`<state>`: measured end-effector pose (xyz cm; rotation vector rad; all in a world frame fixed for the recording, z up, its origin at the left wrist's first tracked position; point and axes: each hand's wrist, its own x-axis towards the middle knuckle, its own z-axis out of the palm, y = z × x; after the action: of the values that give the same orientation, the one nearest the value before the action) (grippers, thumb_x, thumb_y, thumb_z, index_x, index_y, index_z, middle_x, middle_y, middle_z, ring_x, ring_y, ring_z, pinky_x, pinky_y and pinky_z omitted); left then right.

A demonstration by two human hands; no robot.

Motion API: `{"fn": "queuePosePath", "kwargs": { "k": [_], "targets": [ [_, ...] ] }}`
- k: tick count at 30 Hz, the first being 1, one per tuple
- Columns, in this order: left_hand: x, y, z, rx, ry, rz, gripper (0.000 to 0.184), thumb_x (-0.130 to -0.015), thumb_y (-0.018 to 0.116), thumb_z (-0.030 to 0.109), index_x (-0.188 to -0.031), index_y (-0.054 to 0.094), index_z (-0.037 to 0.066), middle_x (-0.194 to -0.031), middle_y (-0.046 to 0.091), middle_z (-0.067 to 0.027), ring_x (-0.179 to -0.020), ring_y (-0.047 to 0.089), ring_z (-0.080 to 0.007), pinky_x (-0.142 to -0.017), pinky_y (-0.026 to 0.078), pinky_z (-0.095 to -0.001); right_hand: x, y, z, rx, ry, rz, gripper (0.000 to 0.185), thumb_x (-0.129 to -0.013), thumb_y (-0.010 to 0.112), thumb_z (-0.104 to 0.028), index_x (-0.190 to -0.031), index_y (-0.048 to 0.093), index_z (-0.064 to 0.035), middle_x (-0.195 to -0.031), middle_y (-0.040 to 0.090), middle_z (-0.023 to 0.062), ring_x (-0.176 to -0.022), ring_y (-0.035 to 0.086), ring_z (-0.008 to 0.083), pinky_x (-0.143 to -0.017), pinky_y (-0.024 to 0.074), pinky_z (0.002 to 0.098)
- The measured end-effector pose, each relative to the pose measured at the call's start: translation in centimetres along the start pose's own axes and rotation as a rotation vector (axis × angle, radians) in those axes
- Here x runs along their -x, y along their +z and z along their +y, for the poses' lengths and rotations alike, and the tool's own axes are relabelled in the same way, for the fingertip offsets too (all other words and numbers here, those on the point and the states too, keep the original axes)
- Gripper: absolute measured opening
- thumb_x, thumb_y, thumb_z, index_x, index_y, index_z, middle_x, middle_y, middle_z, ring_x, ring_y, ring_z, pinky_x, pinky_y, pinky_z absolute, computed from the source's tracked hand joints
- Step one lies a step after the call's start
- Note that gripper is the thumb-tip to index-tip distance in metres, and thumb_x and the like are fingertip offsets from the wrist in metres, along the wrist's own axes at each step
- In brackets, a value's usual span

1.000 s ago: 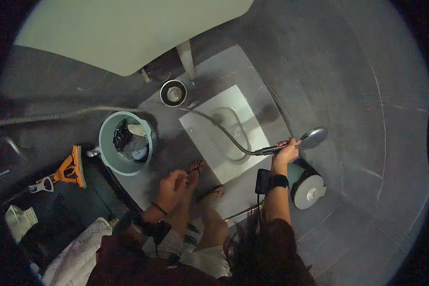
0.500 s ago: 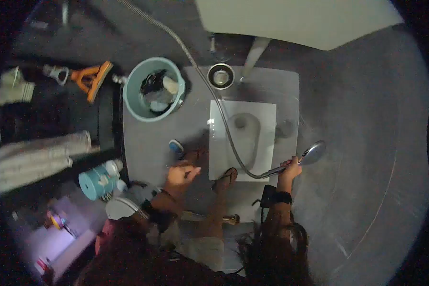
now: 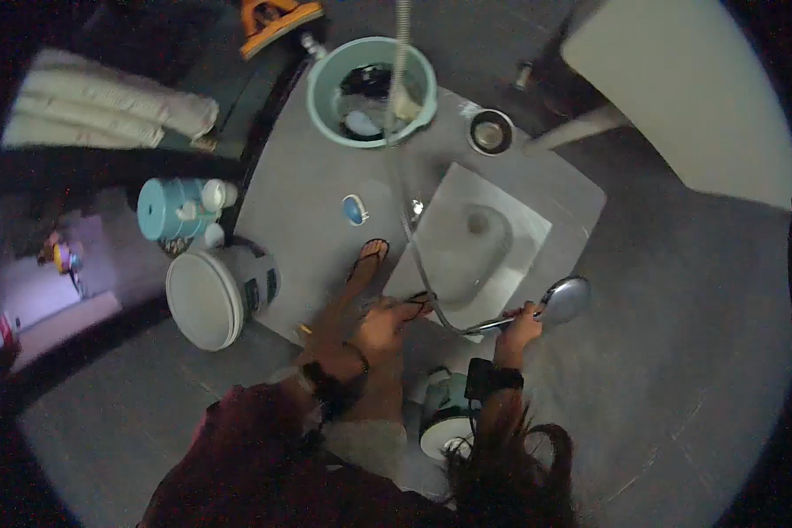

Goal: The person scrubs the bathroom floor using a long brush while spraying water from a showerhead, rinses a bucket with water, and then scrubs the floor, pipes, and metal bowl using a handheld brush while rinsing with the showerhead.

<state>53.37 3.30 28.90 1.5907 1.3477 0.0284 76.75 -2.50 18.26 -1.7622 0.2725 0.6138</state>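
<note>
My right hand (image 3: 521,327) is closed round the handle of a silver shower head (image 3: 566,300), whose flexible hose (image 3: 399,176) loops over the squat toilet (image 3: 466,242). Over my legs, beside the toilet's near left corner, is my left hand (image 3: 381,326); its fingers are blurred and I cannot make out whether it holds anything. A blue and white brush (image 3: 355,209) lies on the grey floor left of the toilet. The green tub (image 3: 321,110) at the top holds wet cloths in water.
A steel bowl (image 3: 490,132) stands behind the toilet, near a pale pipe (image 3: 576,132). On the left are a white lidded bucket (image 3: 204,301), a turquoise container (image 3: 174,209) and a hanging towel (image 3: 106,106). An orange wiper (image 3: 282,31) is at the top; a green container (image 3: 447,400) is near my legs.
The view has turned, so the tub and toilet appear rotated and the bucket shows fully. My left hand has shifted toward the toilet's near corner. My right hand keeps hold of the shower head.
</note>
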Motion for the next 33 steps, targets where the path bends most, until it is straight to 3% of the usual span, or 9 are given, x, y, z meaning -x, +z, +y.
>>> {"fn": "queuePosePath", "kwargs": {
  "k": [14,16,18,20,24,27,28,29,33],
  "targets": [
    [-9.5,1.0,-6.2,0.184,-0.118,-0.072,0.059,-0.066,0.063,0.003,-0.115,0.031,0.004,-0.111,0.048,-0.0196,-0.107,0.046,-0.0266,-0.084,0.040,-0.0370,9.9,14.1,5.4,0.693,-0.072,-0.696,0.020,-0.079,0.056,-0.017,-0.082,0.050,0.0022,-0.067,0.055,0.0066,-0.060,0.051,0.0134,-0.057,0.0413,0.0254],
    [-12.3,4.2,-11.2,0.065,0.127,0.378,0.061,-0.064,0.067,0.010,-0.114,0.034,0.002,-0.117,0.041,-0.0238,-0.108,0.044,-0.0324,-0.084,0.038,-0.0405,10.0,15.7,6.1,0.508,-0.106,-0.969,0.019,-0.079,0.054,-0.013,-0.092,0.048,0.0002,-0.087,0.054,0.0082,-0.078,0.050,0.0141,-0.068,0.0399,0.0258],
    [-13.7,5.2,-14.9,0.052,0.093,0.402,0.060,-0.062,0.067,0.014,-0.112,0.036,0.002,-0.116,0.040,-0.0258,-0.107,0.042,-0.0373,-0.085,0.036,-0.0427,8.2,15.0,8.7,0.417,-0.049,-1.121,0.025,-0.077,0.050,-0.007,-0.100,0.045,-0.0011,-0.100,0.050,0.0087,-0.092,0.046,0.0151,-0.077,0.0395,0.0296],
    [-14.0,5.3,-17.9,0.036,0.059,0.417,0.060,-0.061,0.068,0.019,-0.111,0.039,0.001,-0.115,0.039,-0.0279,-0.106,0.040,-0.0422,-0.085,0.034,-0.0448,7.0,14.2,11.3,0.440,-0.380,-1.035,0.026,-0.076,0.045,-0.003,-0.102,0.044,-0.0005,-0.105,0.048,0.0091,-0.100,0.044,0.0161,-0.082,0.0394,0.0327],
    [-15.3,4.4,-20.5,0.276,0.012,0.360,0.063,-0.058,0.065,0.024,-0.111,0.041,0.000,-0.111,0.040,-0.0300,-0.100,0.039,-0.0480,-0.088,0.031,-0.0467,0.1,12.2,22.2,0.877,-0.251,-0.862,0.021,-0.072,0.046,-0.001,-0.093,0.051,0.0004,-0.093,0.054,0.0117,-0.093,0.052,0.0229,-0.081,0.0410,0.0343],
    [-17.1,4.4,-21.8,0.338,-0.054,0.408,0.060,-0.063,0.062,0.016,-0.116,0.040,0.002,-0.101,0.050,-0.0214,-0.094,0.048,-0.0348,-0.080,0.038,-0.0392,-1.1,17.3,25.6,1.158,-0.810,-1.066,0.016,-0.074,0.054,-0.005,-0.090,0.055,0.0002,-0.091,0.057,0.0153,-0.083,0.056,0.0254,-0.070,0.0449,0.0378],
    [-17.3,4.1,-22.0,0.280,-0.036,0.421,0.056,-0.068,0.059,0.010,-0.120,0.039,0.003,-0.092,0.058,-0.0139,-0.088,0.055,-0.0232,-0.070,0.045,-0.0331,-3.9,17.3,32.4,0.963,-0.635,-1.197,0.025,-0.075,0.054,-0.005,-0.099,0.050,-0.0001,-0.098,0.054,0.0159,-0.089,0.054,0.0263,-0.076,0.0434,0.0366],
    [-17.3,3.3,-21.4,0.283,-0.045,0.407,0.056,-0.068,0.059,0.010,-0.120,0.039,0.003,-0.092,0.058,-0.0139,-0.088,0.055,-0.0232,-0.070,0.045,-0.0331,-6.2,17.2,38.3,0.760,-0.459,-1.304,0.033,-0.075,0.053,-0.005,-0.108,0.046,-0.0005,-0.105,0.051,0.0164,-0.095,0.052,0.0272,-0.082,0.0418,0.0354],
    [-17.3,1.8,-21.1,0.334,-0.184,0.265,0.057,-0.062,0.063,0.014,-0.114,0.041,0.005,-0.099,0.051,-0.0190,-0.090,0.051,-0.0354,-0.072,0.043,-0.0412,-3.0,25.0,37.3,1.379,-0.925,-1.357,0.032,-0.077,0.052,-0.014,-0.106,0.049,-0.0022,-0.105,0.051,0.0160,-0.094,0.052,0.0268,-0.080,0.0420,0.0355]
  ]
}}
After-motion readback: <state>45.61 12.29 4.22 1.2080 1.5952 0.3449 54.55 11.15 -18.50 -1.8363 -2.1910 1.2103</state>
